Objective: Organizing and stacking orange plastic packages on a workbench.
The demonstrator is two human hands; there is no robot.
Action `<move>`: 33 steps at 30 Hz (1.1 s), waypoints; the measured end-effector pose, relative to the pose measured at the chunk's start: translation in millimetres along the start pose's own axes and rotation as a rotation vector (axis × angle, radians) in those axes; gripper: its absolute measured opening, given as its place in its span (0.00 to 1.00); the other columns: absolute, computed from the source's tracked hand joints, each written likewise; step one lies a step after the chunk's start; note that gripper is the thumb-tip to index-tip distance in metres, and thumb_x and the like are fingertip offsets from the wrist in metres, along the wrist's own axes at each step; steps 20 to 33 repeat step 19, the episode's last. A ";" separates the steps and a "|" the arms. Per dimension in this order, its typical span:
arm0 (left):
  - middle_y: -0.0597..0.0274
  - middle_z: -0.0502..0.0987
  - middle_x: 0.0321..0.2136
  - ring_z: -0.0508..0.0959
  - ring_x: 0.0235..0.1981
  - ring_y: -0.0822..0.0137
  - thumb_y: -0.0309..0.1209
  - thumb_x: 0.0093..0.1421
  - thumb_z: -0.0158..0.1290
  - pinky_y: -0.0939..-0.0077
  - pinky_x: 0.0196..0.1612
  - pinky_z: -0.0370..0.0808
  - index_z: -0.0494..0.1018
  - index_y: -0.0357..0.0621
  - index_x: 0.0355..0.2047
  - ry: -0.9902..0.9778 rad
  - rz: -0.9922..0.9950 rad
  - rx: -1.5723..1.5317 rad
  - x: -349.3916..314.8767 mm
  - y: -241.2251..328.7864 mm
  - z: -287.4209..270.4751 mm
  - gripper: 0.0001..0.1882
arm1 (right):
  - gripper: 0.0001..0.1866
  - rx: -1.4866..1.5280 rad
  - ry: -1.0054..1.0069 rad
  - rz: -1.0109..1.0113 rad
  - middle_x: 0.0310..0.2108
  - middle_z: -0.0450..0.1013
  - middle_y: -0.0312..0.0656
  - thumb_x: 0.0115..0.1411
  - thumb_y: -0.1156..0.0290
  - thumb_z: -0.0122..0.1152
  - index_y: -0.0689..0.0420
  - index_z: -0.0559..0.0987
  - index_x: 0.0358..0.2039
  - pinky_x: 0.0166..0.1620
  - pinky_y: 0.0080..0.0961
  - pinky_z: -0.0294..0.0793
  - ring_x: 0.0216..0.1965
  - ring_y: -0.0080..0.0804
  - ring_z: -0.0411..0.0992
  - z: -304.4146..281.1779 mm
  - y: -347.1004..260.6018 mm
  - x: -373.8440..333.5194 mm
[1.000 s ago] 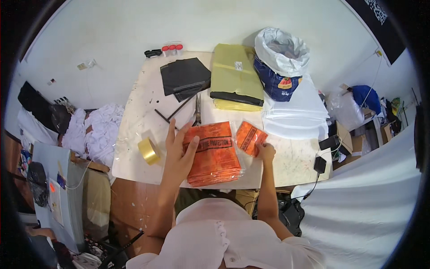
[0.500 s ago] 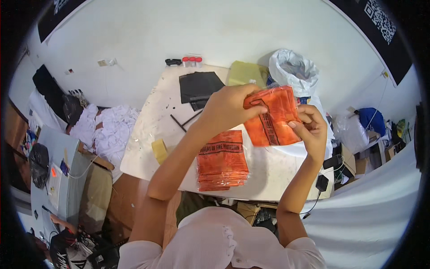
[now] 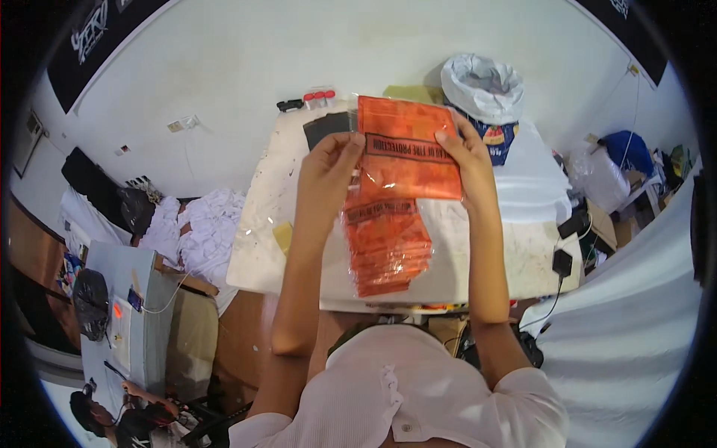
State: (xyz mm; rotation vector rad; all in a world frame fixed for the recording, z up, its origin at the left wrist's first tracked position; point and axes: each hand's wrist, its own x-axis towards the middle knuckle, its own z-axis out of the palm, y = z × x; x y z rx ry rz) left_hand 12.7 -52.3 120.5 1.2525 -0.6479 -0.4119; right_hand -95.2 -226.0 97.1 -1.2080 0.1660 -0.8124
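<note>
Above the table I hold an orange packet (image 3: 411, 178) in clear plastic, with a dark printed band across it. My left hand (image 3: 329, 166) pinches its left edge between thumb and fingers. At the right edge my right hand (image 3: 469, 155) grips it, thumb on the front face and fingers behind. Right below lies a stack of similar orange packets (image 3: 387, 231) in shiny plastic, piled unevenly toward the table's front edge. The held packet covers the far part of that stack.
On the white table (image 3: 258, 254) are black sheets (image 3: 326, 125), a yellow tape roll (image 3: 282, 237), red-capped containers (image 3: 320, 98) and a black object (image 3: 290, 105). A white-bag-lined bin (image 3: 489, 112) stands at the back right. A person (image 3: 123, 411) sits at lower left.
The packet has turned upright and flat toward me and moved left over the stack. Both hands have shifted left, now gripping opposite side edges. The view has shifted too.
</note>
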 end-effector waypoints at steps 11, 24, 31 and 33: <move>0.68 0.74 0.30 0.73 0.29 0.77 0.32 0.60 0.52 0.81 0.31 0.73 0.73 0.41 0.38 -0.125 -0.341 0.036 -24.1 -30.3 -47.2 0.09 | 0.21 -0.254 -0.018 0.215 0.38 0.74 0.41 0.58 0.72 0.56 0.59 0.67 0.52 0.40 0.19 0.72 0.36 0.22 0.73 -4.7 32.9 -16.0; 0.66 0.74 0.34 0.73 0.34 0.74 0.30 0.58 0.52 0.75 0.41 0.74 0.69 0.37 0.47 -0.184 -0.298 -0.191 -24.4 -45.2 -67.8 0.17 | 0.17 -0.386 -0.012 0.006 0.31 0.72 0.39 0.58 0.71 0.54 0.59 0.70 0.48 0.34 0.17 0.68 0.30 0.24 0.69 -1.1 42.1 -9.8; 0.66 0.74 0.34 0.73 0.34 0.74 0.30 0.58 0.52 0.75 0.41 0.74 0.69 0.37 0.47 -0.184 -0.298 -0.191 -24.4 -45.2 -67.8 0.17 | 0.17 -0.386 -0.012 0.006 0.31 0.72 0.39 0.58 0.71 0.54 0.59 0.70 0.48 0.34 0.17 0.68 0.30 0.24 0.69 -1.1 42.1 -9.8; 0.66 0.74 0.34 0.73 0.34 0.74 0.30 0.58 0.52 0.75 0.41 0.74 0.69 0.37 0.47 -0.184 -0.298 -0.191 -24.4 -45.2 -67.8 0.17 | 0.17 -0.386 -0.012 0.006 0.31 0.72 0.39 0.58 0.71 0.54 0.59 0.70 0.48 0.34 0.17 0.68 0.30 0.24 0.69 -1.1 42.1 -9.8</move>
